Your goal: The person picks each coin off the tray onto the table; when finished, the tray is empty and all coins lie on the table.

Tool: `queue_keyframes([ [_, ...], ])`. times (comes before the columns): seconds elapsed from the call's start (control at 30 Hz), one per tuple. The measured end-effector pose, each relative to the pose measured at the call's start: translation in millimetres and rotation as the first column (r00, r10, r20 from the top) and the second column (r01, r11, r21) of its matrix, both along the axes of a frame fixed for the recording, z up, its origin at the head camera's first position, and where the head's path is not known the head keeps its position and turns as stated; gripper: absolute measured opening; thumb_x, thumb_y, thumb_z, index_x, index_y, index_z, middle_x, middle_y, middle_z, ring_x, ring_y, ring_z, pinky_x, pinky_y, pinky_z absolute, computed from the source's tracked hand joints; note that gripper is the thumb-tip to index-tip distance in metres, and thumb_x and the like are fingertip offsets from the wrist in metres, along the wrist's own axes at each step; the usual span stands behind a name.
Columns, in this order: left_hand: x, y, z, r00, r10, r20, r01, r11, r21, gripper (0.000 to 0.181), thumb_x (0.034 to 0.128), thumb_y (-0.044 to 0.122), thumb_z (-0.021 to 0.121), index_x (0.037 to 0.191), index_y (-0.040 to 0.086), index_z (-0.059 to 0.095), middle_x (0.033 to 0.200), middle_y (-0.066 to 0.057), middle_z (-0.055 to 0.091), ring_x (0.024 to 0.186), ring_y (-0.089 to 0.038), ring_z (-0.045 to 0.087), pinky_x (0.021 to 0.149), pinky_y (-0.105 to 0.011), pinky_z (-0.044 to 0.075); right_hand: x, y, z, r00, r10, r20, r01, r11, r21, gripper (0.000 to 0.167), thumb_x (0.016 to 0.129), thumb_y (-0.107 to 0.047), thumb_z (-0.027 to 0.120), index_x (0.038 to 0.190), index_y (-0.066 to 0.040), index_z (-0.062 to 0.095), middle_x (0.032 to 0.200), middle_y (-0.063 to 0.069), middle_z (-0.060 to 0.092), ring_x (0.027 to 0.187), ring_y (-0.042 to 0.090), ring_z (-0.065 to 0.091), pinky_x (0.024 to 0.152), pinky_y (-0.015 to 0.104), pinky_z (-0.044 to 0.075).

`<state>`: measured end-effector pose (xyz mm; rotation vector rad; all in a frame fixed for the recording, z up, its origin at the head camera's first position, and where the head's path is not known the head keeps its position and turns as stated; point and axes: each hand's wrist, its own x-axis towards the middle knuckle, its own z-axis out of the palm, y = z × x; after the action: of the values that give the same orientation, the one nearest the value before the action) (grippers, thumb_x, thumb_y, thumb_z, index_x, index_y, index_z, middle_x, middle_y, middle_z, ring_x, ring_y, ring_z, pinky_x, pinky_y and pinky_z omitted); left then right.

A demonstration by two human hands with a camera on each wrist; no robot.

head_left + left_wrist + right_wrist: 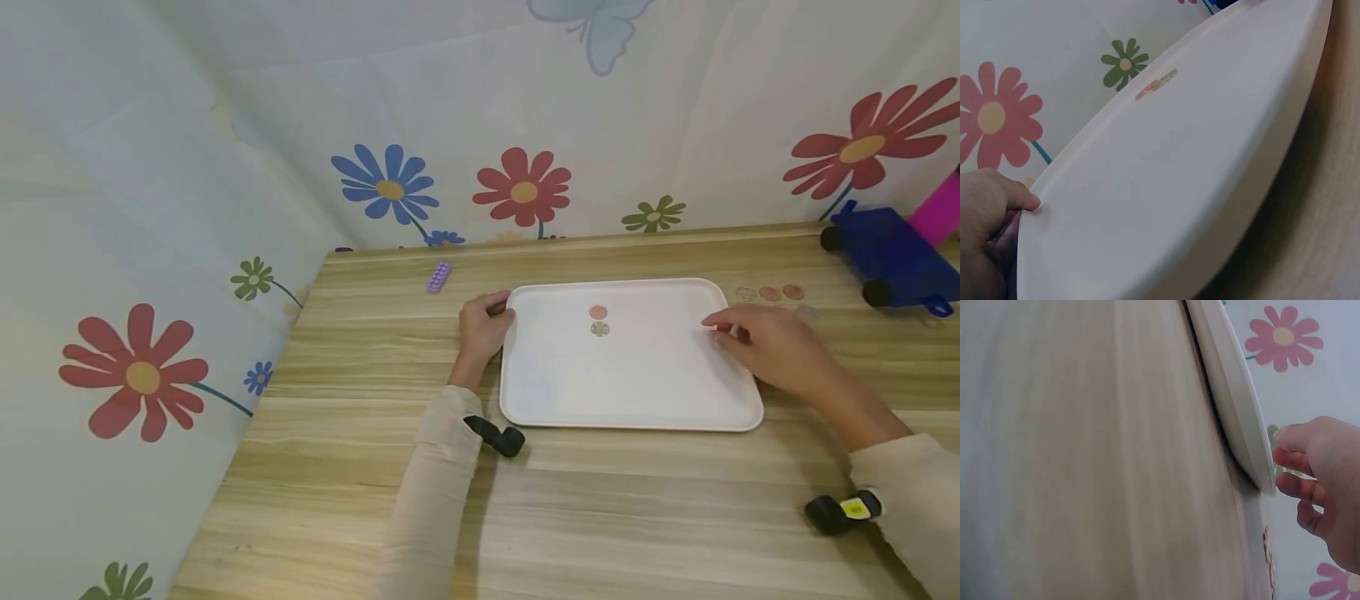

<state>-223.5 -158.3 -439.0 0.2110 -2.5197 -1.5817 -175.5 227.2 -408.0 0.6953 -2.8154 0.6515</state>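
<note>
A white tray [630, 392] lies on the wooden table. My left hand [483, 329] grips its left rim near the far corner; the left wrist view shows the thumb [1030, 199] on top of the rim. On the tray, a copper-coloured coin [597, 312] sits just beyond a paler patterned coin [600, 329]. Over the right rim hovers my right hand [772, 346], its fingers loosely bent. The right wrist view shows a gap between thumb and fingers [1300, 487], with nothing visible in it. Several coins [769, 293] lie on the table behind the right hand.
A purple toy brick [438, 277] lies left of the tray, towards the back. A dark blue toy cart [896, 257] with black wheels stands at the back right, beside something bright pink [939, 208]. A flower-printed cloth [450, 100] hangs behind the table.
</note>
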Motion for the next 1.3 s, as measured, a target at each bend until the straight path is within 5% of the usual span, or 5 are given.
queue_keyframes([
  [0.07,0.0,0.0,-0.1,1.000,0.001,-0.002,-0.001,1.000,0.000,0.033,0.0896,0.001,0.068,0.122,0.001,0.073,0.123,-0.020,0.072,0.112,-0.031,0.071,0.095,-0.034,0.062,-0.3,-8,1.4,1.000,0.006,0.023,-0.006,1.000,0.007,0.022,0.088,-0.003,0.074,0.111,-0.005,0.076,0.083,0.004,0.071,0.072,0.016,0.055,0.058,0.022,0.044],
  [0.17,0.4,0.3,0.1,1.000,0.001,-0.005,-0.001,1.000,0.002,0.033,0.0893,0.000,0.068,0.122,0.000,0.073,0.121,-0.021,0.073,0.111,-0.031,0.072,0.095,-0.034,0.062,-1.9,-19,2.2,0.999,0.028,0.021,-0.028,1.000,0.004,0.021,0.089,-0.004,0.073,0.110,-0.005,0.076,0.083,0.004,0.071,0.072,0.015,0.056,0.058,0.021,0.044],
  [0.43,0.6,0.6,0.9,1.000,0.003,-0.004,-0.003,1.000,0.009,0.033,0.0892,-0.001,0.068,0.122,-0.001,0.072,0.121,-0.021,0.072,0.112,-0.032,0.072,0.096,-0.035,0.061,-6.5,-52,0.4,0.986,0.092,0.139,-0.090,0.996,-0.020,0.021,0.093,-0.008,0.070,0.113,-0.005,0.076,0.089,0.005,0.073,0.076,0.015,0.057,0.066,0.027,0.049],
  [0.93,1.2,0.7,0.5,1.000,0.003,0.007,-0.003,1.000,0.003,0.032,0.0897,0.000,0.068,0.122,0.000,0.073,0.120,-0.021,0.072,0.111,-0.031,0.072,0.094,-0.034,0.062,-16.7,-95,-1.4,0.968,0.146,0.204,-0.145,0.989,-0.016,0.024,0.093,-0.009,0.069,0.116,-0.003,0.072,0.091,0.004,0.067,0.077,0.015,0.055,0.072,0.035,0.051],
  [1.3,1.2,0.9,1.3,1.000,0.009,-0.012,-0.009,1.000,-0.005,0.032,0.0887,-0.001,0.068,0.120,-0.001,0.073,0.119,-0.021,0.074,0.110,-0.032,0.072,0.094,-0.034,0.062,-27.0,-119,-5.0,0.952,-0.022,0.306,0.038,0.998,-0.048,0.028,0.097,-0.029,0.068,0.116,-0.009,0.072,0.100,0.009,0.068,0.089,0.025,0.061,0.073,0.040,0.051],
])
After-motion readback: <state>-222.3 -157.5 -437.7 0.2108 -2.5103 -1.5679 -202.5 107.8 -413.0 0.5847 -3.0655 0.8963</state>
